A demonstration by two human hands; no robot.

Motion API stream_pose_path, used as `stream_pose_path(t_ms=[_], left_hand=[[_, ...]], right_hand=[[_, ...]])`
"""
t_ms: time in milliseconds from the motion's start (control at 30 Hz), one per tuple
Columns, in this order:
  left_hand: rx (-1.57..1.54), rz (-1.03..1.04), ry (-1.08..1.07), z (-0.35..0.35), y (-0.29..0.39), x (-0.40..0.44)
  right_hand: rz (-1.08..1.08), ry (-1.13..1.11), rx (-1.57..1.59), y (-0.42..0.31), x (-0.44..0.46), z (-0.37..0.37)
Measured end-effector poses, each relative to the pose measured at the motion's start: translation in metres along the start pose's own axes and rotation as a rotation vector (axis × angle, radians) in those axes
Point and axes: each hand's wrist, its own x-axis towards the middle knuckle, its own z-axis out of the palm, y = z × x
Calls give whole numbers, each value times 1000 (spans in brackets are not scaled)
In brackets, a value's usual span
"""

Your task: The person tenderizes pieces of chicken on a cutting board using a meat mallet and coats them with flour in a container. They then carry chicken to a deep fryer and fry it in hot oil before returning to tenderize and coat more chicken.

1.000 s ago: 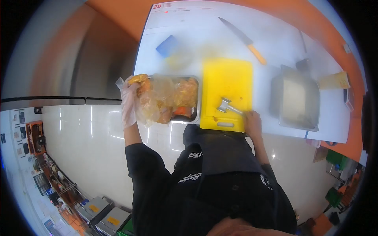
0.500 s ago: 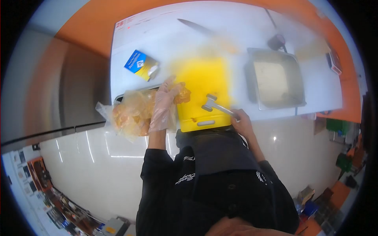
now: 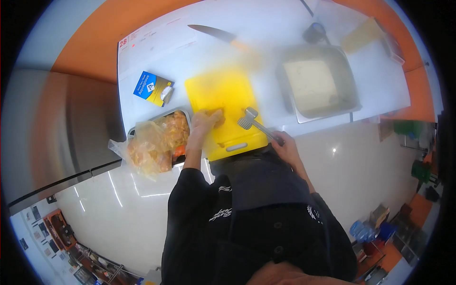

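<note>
My left hand (image 3: 201, 127), in a clear glove, holds a piece of marinated meat (image 3: 218, 116) on the left side of the yellow cutting board (image 3: 236, 95). My right hand (image 3: 285, 146) is closed on the handle of a metal meat mallet (image 3: 249, 118), whose head is over the board's right part. Left of the board, a metal tray (image 3: 185, 114) holds more orange-coloured meat, partly in a clear plastic bag (image 3: 147, 146) that hangs over the tray's near side.
A blue and yellow glove box (image 3: 153, 88) lies behind the tray. The knife (image 3: 213, 32) rests at the back, its handle blurred. To the right stands a deep metal pan (image 3: 349, 88) with pale contents, and a dark round object (image 3: 314, 33) is behind it.
My left hand has brought the meat piece from the tray area rightward to the board. The mallet is still in my right hand, with its head turned. The camera view has shifted and rotated.
</note>
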Motion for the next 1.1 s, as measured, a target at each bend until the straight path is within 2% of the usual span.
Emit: stream_pose_path(t_ms=[33,133,233,333,467,533,633,733,833,900,967,1033,1100], left_hand=[[-39,-10,-78,-2,1,1],[378,345,282,17,-33,36],[-39,119,94,20,-11,23],[-123,95,63,18,-13,27],[-133,188,231,25,-47,57],[-163,260,310,24,-32,47],[-553,234,259,24,10,11],[-118,337,323,16,26,-2],[491,876,434,28,-15,30],[766,880,448,64,-31,15],[807,865,337,74,-35,-4],[613,844,109,60,-27,-15],[286,639,84,44,-29,-10]], right_hand=[[-3,-11,8,2,1,1],[-19,-31,21,5,6,0],[-47,-32,3,2,9,-2],[-65,-31,-14,4,14,-5],[-58,-40,7,5,19,-9],[-64,-52,12,7,20,-11],[-62,-82,17,8,21,-13],[-9,-126,62,8,20,-13],[3,-168,124,1,22,-16],[-70,-164,125,-4,24,-17],[99,-251,234,-14,26,-20],[189,-301,280,-18,31,-21],[205,-326,258,-17,34,-22]])
